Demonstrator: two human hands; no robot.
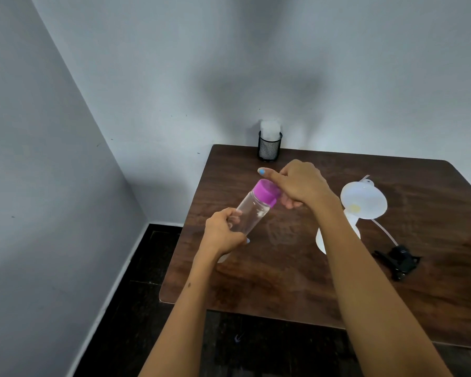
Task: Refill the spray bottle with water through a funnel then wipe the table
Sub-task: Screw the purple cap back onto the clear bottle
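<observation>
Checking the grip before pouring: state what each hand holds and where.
Left hand grips the clear plastic bottle round its lower body; right hand holds its purple screw cap.

Two bare forearms reach forward from the lower edge. The left hand (pixel 223 234) curls its fingers in a firm grip; the right hand (pixel 299 186), raised higher and farther forward, bends at the wrist with its forefinger extended leftward and thumb tucked below.

I count one clear bottle (pixel 249 213) with a purple cap (pixel 265 192), one funnel (pixel 363 202), one spray head (pixel 400 261), one mesh cup (pixel 269 149)
</observation>
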